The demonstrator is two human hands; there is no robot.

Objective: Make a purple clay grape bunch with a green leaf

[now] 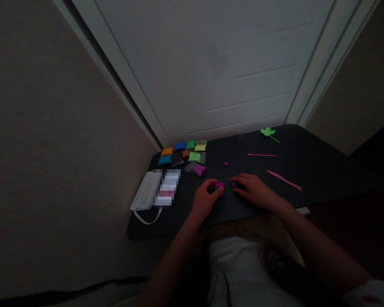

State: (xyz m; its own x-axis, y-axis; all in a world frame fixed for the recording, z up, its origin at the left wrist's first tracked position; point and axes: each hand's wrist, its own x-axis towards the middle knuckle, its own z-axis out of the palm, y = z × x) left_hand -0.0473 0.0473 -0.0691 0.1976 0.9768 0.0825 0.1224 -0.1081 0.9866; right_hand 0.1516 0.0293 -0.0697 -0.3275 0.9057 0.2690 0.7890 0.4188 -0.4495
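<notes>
- The left hand (205, 197) is closed around a lumpy purple clay piece (221, 188), held between thumb and fingers just above or on the tabletop (243, 209); which of the two, I cannot tell.
- The right hand (253, 188) faces it from the other side, fingers curved and thumb apart from them. A small purple bit (233, 185) shows between its fingertips; whether they pinch it, I cannot tell.
- A purple ball (225, 164) lies beyond both hands, apart from them.
- A purple clay packet (199, 170) in a clear bag lies beyond the left hand, nearest to it among the packets.
- Behind that packet, orange (167, 151), blue (179, 146), green, yellow, teal, black, red and light green packets lie close together in two rows.
- At the left, a blurred-out phone (168, 188) lies beside a white device (146, 190), with a white cable (148, 223) curving in front.
- Right of the hands are a broad pink tool (284, 180) and, farther back, a thin pink stick (262, 155).
- A green flower shape (268, 132) with a stem lies near the far edge.
</notes>
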